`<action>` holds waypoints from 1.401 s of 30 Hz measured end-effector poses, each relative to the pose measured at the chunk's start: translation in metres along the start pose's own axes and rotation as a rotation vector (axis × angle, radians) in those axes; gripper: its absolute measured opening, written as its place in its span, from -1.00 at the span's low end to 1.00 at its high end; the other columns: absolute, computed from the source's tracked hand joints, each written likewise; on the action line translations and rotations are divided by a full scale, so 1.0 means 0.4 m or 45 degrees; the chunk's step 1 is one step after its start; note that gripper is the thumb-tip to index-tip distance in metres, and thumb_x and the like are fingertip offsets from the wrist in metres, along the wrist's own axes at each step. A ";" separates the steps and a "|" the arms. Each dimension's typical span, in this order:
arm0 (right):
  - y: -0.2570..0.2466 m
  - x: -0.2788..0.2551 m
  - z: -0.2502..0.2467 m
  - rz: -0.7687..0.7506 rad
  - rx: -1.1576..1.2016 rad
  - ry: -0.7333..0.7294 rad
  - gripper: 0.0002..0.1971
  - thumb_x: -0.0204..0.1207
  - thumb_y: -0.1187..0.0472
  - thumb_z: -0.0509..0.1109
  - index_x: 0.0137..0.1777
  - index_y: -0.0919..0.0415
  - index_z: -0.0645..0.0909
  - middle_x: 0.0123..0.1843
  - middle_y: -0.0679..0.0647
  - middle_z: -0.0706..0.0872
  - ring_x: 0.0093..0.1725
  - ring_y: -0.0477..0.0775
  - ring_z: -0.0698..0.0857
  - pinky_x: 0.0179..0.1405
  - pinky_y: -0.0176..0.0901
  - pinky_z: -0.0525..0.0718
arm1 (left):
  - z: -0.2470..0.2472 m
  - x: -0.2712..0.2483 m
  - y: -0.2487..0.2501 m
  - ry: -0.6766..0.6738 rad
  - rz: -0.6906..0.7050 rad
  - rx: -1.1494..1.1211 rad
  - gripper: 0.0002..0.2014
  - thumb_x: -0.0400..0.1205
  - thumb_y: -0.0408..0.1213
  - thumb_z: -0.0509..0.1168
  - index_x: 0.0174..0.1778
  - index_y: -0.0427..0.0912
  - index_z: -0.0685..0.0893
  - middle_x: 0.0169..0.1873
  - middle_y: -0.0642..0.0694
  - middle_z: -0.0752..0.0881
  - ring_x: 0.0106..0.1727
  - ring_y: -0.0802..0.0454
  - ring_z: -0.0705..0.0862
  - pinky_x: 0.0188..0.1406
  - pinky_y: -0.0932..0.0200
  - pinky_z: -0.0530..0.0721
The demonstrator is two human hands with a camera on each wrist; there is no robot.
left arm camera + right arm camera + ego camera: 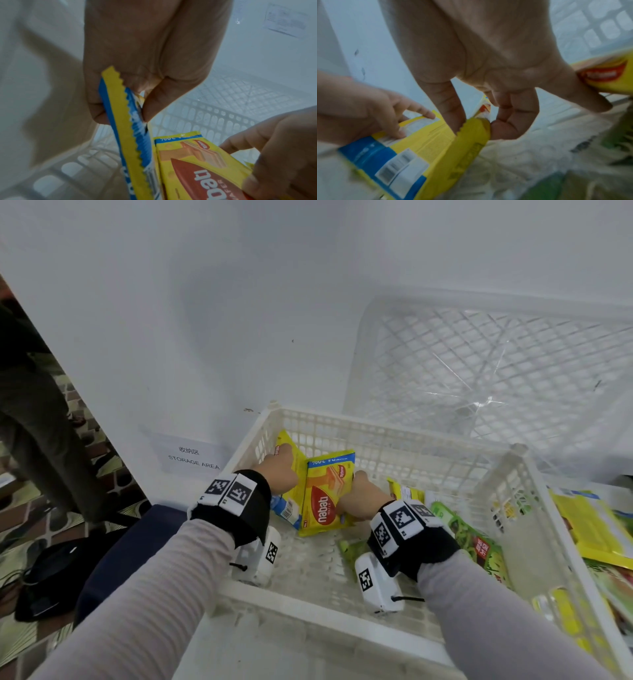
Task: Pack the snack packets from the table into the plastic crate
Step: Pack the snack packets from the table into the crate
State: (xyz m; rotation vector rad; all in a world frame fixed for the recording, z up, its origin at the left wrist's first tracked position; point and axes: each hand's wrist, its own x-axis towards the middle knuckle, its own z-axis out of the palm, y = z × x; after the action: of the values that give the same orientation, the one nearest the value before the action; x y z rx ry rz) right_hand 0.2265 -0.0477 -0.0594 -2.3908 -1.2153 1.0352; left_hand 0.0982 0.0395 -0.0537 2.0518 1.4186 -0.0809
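Standing upright inside the white plastic crate point(359, 426), toward its 10 o'clock corner: two yellow wafer packets. Left hand point(279, 470) pinches the blue-edged packet point(289, 491) by its top seam. Right hand point(363, 494), fingers curled, grips the front packet point(325, 494). Green snack packet point(476, 539) lies at 3 o'clock; more packets point(589, 522) outside.

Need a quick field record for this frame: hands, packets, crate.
left hand: pinches the back wafer packet by its edge
right hand: grips the front wafer packet
packets: both upright, side by side in the crate
crate: white, also holds a green packet
outside: more packets on its right
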 end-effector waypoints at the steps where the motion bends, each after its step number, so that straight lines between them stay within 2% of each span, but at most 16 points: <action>1: -0.001 0.002 -0.003 0.020 0.046 -0.012 -0.46 0.60 0.30 0.25 0.49 0.41 0.13 0.24 0.27 0.56 0.19 0.25 0.60 -0.01 -0.01 0.63 | -0.002 0.001 -0.003 0.003 0.013 -0.028 -0.42 0.61 -0.51 0.02 0.58 -0.23 0.07 0.26 -0.39 0.47 0.15 -0.20 0.52 0.05 0.05 0.50; 3: -0.003 0.001 -0.008 0.056 0.078 -0.031 -0.46 0.62 0.28 0.22 0.51 0.43 0.10 0.10 0.24 0.48 0.04 0.16 0.52 -0.33 -0.16 0.46 | -0.006 0.002 -0.009 0.011 0.022 -0.061 -0.46 0.61 -0.50 0.01 0.54 -0.23 0.11 -0.07 -0.27 0.47 -0.08 -0.14 0.50 -0.15 0.09 0.50; 4: -0.002 0.001 -0.007 0.069 0.069 -0.026 -0.46 0.62 0.27 0.21 0.51 0.44 0.11 0.09 0.26 0.48 0.01 0.14 0.49 -0.36 -0.17 0.42 | -0.007 0.003 -0.013 0.012 0.021 -0.052 -0.48 0.61 -0.49 0.01 0.53 -0.23 0.12 -0.17 -0.23 0.44 -0.17 -0.12 0.48 -0.27 0.12 0.45; 6: -0.001 0.002 -0.004 0.087 0.042 -0.005 -0.49 0.62 0.28 0.19 0.50 0.44 0.13 0.19 0.30 0.56 0.01 0.13 0.50 -0.26 -0.10 0.47 | -0.009 0.001 -0.015 -0.021 0.006 -0.016 -0.49 0.62 -0.48 0.01 0.52 -0.23 0.12 -0.14 -0.25 0.44 -0.18 -0.11 0.44 -0.32 0.15 0.40; 9: 0.001 0.001 0.001 0.123 -0.007 0.047 -0.55 0.63 0.33 0.19 0.47 0.43 0.22 0.29 0.32 0.57 0.22 0.20 0.60 -0.14 -0.11 0.50 | -0.003 -0.003 -0.012 -0.081 -0.002 0.079 -0.47 0.63 -0.49 0.00 0.54 -0.24 0.08 0.16 -0.39 0.47 0.04 -0.23 0.53 -0.05 0.08 0.51; 11: 0.002 0.000 0.005 0.116 -0.099 0.044 -0.53 0.63 0.32 0.19 0.49 0.43 0.19 0.40 0.30 0.51 0.37 0.25 0.56 0.06 -0.09 0.53 | 0.010 -0.004 -0.008 -0.079 -0.007 0.227 -0.41 0.62 -0.49 0.00 0.58 -0.20 0.01 0.37 -0.42 0.36 0.27 -0.33 0.50 0.20 -0.04 0.51; 13: 0.006 0.000 0.009 0.104 -0.155 0.020 -0.50 0.63 0.31 0.21 0.50 0.45 0.15 0.43 0.31 0.48 0.39 0.27 0.54 0.22 -0.06 0.55 | 0.028 -0.007 -0.003 -0.075 -0.057 0.367 -0.32 0.59 -0.49 0.01 0.63 -0.14 -0.09 0.52 -0.42 0.11 0.45 -0.40 0.33 0.41 -0.16 0.42; 15: 0.009 0.003 0.008 0.091 -0.198 0.001 -0.49 0.63 0.29 0.22 0.50 0.45 0.14 0.42 0.32 0.48 0.39 0.28 0.53 0.26 -0.05 0.54 | 0.044 -0.011 -0.001 -0.082 -0.058 0.501 -0.28 0.59 -0.50 0.02 0.64 -0.15 -0.15 0.59 -0.40 -0.16 0.58 -0.38 0.11 0.52 -0.22 0.27; 19: 0.017 0.001 -0.004 0.039 -0.349 0.015 -0.54 0.62 0.25 0.26 0.44 0.41 0.27 0.39 0.25 0.52 0.36 0.21 0.55 0.21 -0.12 0.55 | 0.061 -0.013 -0.003 -0.169 -0.029 0.690 -0.18 0.60 -0.41 0.21 0.65 -0.19 -0.18 0.53 -0.41 -0.48 0.63 -0.35 -0.27 0.59 -0.23 0.10; 20: 0.019 0.002 -0.003 0.027 -0.394 0.033 -0.51 0.61 0.24 0.27 0.46 0.42 0.26 0.43 0.27 0.48 0.40 0.22 0.51 0.26 -0.09 0.53 | 0.063 -0.012 -0.004 -0.190 -0.011 0.740 -0.12 0.57 -0.33 0.31 0.65 -0.18 -0.18 0.53 -0.41 -0.49 0.61 -0.35 -0.33 0.60 -0.24 0.06; 22: 0.021 0.002 0.001 -0.001 -0.457 0.087 -0.28 0.58 0.23 0.33 0.60 0.42 0.02 0.57 0.35 0.25 0.55 0.29 0.30 0.41 0.00 0.42 | 0.067 -0.007 -0.007 -0.247 0.029 0.804 0.09 0.47 -0.10 0.49 0.65 -0.17 -0.22 0.53 -0.42 -0.48 0.60 -0.36 -0.38 0.60 -0.26 0.00; 24: 0.018 -0.004 0.004 -0.058 -0.477 0.100 -0.08 0.51 0.22 0.45 0.65 0.34 -0.13 0.62 0.35 0.05 0.58 0.35 0.21 0.44 0.05 0.40 | 0.073 -0.002 -0.008 -0.308 0.038 0.826 0.23 0.38 0.00 0.55 0.64 -0.18 -0.29 0.54 -0.41 -0.47 0.60 -0.35 -0.38 0.61 -0.26 -0.02; 26: 0.012 -0.015 0.012 -0.139 -0.562 0.011 -0.07 0.45 0.17 0.51 0.64 0.29 -0.04 0.65 0.33 -0.03 0.59 0.38 0.17 0.46 0.12 0.39 | 0.081 0.006 -0.013 -0.295 0.057 0.825 0.19 0.43 -0.05 0.53 0.64 -0.19 -0.31 0.55 -0.40 -0.44 0.61 -0.34 -0.35 0.61 -0.24 0.00; 29: 0.012 -0.020 0.039 -0.192 -0.677 -0.121 -0.09 0.44 0.11 0.52 0.63 0.26 0.02 0.67 0.34 -0.18 0.64 0.43 -0.06 0.55 0.23 0.22 | 0.086 0.021 -0.020 -0.229 0.139 0.786 0.09 0.47 -0.14 0.50 0.65 -0.18 -0.20 0.59 -0.39 -0.34 0.63 -0.32 -0.30 0.61 -0.20 0.06; 32: 0.018 -0.015 0.057 -0.207 -0.666 -0.099 -0.08 0.49 0.15 0.48 0.65 0.27 -0.08 0.66 0.35 -0.28 0.63 0.45 -0.17 0.57 0.22 0.19 | 0.088 0.035 -0.024 -0.249 0.194 0.773 0.11 0.44 -0.14 0.52 0.66 -0.15 -0.20 0.61 -0.32 -0.32 0.62 -0.31 -0.32 0.61 -0.17 0.03; 42: 0.036 0.006 0.071 -0.268 -0.575 -0.093 -0.03 0.48 0.11 0.46 0.67 0.14 -0.18 0.65 0.30 -0.36 0.62 0.44 -0.26 0.58 0.25 0.17 | 0.093 0.047 -0.029 -0.197 0.219 0.787 0.19 0.35 -0.19 0.56 0.66 -0.17 -0.22 0.63 -0.29 -0.29 0.63 -0.30 -0.29 0.61 -0.12 0.03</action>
State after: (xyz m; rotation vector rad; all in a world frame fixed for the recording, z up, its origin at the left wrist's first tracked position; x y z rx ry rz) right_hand 0.2161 -0.0568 -0.0881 -2.4768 -1.8490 0.8605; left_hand 0.1069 0.0377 -0.0960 2.5817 1.2089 -0.6631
